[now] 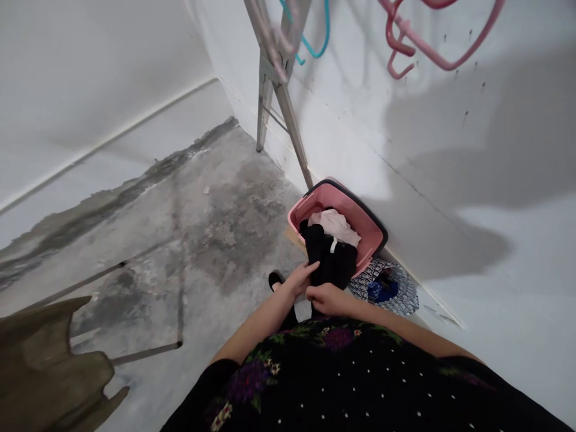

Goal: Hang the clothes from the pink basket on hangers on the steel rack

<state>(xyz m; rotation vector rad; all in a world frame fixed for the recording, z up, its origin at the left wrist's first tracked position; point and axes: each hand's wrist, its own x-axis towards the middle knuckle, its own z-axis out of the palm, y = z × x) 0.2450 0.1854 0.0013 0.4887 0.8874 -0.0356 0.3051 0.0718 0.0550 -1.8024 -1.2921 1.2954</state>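
A black garment (332,259) hangs over the near rim of a pink laundry basket (369,223) that stands on the floor against the wall. Both my hands hold its lower edge. My left hand (302,278) grips the cloth on the left with its fingers curled on it. My right hand (327,298) is closed on the cloth just below. A white piece of clothing (336,224) lies inside the basket behind the black one.
A patterned blue-and-white cloth (387,287) lies on the floor right of the basket. A metal drying-rack leg (288,114) stands against the wall, with pink (432,54) and teal (315,48) hangers above. An olive garment (45,366) hangs at lower left near thin metal bars (148,354).
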